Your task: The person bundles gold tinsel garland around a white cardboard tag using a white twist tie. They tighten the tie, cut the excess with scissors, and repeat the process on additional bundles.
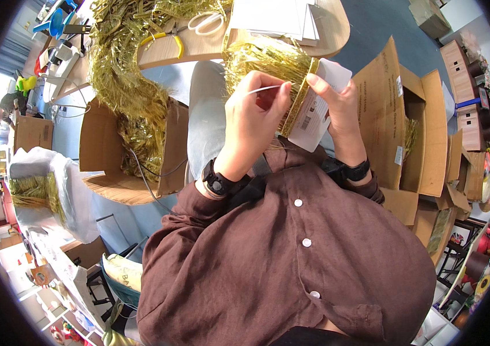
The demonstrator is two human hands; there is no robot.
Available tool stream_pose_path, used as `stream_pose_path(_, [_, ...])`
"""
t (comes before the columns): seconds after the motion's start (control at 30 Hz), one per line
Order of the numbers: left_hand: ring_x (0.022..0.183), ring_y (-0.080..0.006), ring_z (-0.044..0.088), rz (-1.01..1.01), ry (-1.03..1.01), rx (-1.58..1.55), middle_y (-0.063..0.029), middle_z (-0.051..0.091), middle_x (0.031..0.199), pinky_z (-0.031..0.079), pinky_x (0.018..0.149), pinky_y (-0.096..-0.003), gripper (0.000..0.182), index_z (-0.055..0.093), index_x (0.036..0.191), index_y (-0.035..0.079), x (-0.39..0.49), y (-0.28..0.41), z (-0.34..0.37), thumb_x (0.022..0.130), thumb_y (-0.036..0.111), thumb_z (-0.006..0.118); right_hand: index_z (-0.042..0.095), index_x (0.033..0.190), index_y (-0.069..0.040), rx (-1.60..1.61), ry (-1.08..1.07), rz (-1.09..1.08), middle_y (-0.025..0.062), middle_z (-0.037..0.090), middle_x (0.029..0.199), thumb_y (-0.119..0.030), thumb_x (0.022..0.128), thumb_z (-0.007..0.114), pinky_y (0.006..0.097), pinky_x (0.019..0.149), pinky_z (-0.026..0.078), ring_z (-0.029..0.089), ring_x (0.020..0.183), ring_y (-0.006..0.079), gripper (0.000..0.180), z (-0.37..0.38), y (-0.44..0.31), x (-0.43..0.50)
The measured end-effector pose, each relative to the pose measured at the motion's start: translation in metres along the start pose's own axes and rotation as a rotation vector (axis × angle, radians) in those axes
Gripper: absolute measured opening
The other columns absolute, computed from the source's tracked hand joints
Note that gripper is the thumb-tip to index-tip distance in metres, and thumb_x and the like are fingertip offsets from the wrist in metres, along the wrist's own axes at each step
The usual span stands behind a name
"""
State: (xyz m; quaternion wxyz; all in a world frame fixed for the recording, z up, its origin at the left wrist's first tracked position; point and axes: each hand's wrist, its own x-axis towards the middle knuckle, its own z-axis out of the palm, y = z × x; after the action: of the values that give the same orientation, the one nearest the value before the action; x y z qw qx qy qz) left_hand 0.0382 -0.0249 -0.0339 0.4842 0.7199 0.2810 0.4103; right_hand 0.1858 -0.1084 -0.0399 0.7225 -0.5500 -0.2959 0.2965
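My right hand point(343, 110) grips a printed white card point(317, 111) from its right side, with the thumb on its face. Along the card's left side runs the gold band point(299, 101) of a metallic tinsel fringe point(266, 58), whose strands spread up and left over my lap. Between the thumb and fingers of my left hand point(253, 119) is a thin white strip point(264, 89), just left of the band. What the strip is made of cannot be told. The left hand covers part of the fringe.
On the table point(210, 45) lie yellow-handled pliers point(158, 39), white-handled scissors point(207, 24), and white sheets point(271, 17). Gold tinsel garland point(113, 65) drapes from it into an open cardboard box point(175, 147). Another large carton point(379, 116) stands at right. A person point(9, 106) is far left.
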Motion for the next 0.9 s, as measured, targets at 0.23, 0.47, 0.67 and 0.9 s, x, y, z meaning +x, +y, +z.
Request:
stream_pose_path(0.23, [0.072, -0.0109, 0.067, -0.097, -0.096, -0.12, -0.0082, 0.07, 0.083, 0.054, 0.065, -0.0276, 0.017, 0.067, 0.097, 0.0, 0.003, -0.006, 0.006, 0.09, 0.013, 0.076, 0.065, 0.109, 0.0, -0.14, 0.011, -0.067, 0.0026, 0.069, 0.098, -0.011, 0.083, 0.079, 0.0245, 0.079, 0.051, 0.064, 0.087, 0.0084, 0.032, 0.003, -0.006, -0.006])
stream_pose_path(0.47, [0.078, -0.0063, 0.063, -0.048, -0.124, -0.088, -0.0016, 0.069, 0.089, 0.054, 0.07, -0.0219, 0.034, 0.066, 0.112, 0.003, 0.002, 0.007, -0.012, 0.082, 0.007, 0.082, 0.063, 0.107, 0.002, -0.04, 0.055, -0.081, 0.005, 0.07, 0.099, -0.01, 0.085, 0.079, 0.0239, 0.079, 0.052, 0.064, 0.086, 0.0079, 0.031, -0.002, -0.009, -0.004])
stream_pose_path(0.67, [0.083, -0.0094, 0.069, -0.009, -0.057, -0.101, -0.0046, 0.07, 0.094, 0.057, 0.07, -0.0225, 0.032, 0.066, 0.108, 0.002, -0.006, 0.021, -0.028, 0.081, 0.005, 0.082, 0.063, 0.109, 0.003, -0.031, 0.065, -0.092, 0.0059, 0.07, 0.1, -0.011, 0.086, 0.079, 0.0243, 0.081, 0.052, 0.064, 0.088, 0.0085, 0.031, -0.007, -0.013, -0.006])
stream_pose_path(0.9, [0.086, -0.0129, 0.072, -0.011, -0.056, -0.106, -0.0068, 0.071, 0.094, 0.057, 0.076, -0.0223, 0.009, 0.068, 0.101, -0.003, -0.015, 0.03, -0.024, 0.092, -0.001, 0.069, 0.063, 0.109, 0.003, -0.004, 0.058, -0.075, 0.0063, 0.07, 0.101, -0.012, 0.086, 0.078, 0.0246, 0.081, 0.052, 0.065, 0.089, 0.0091, 0.031, -0.01, -0.017, -0.009])
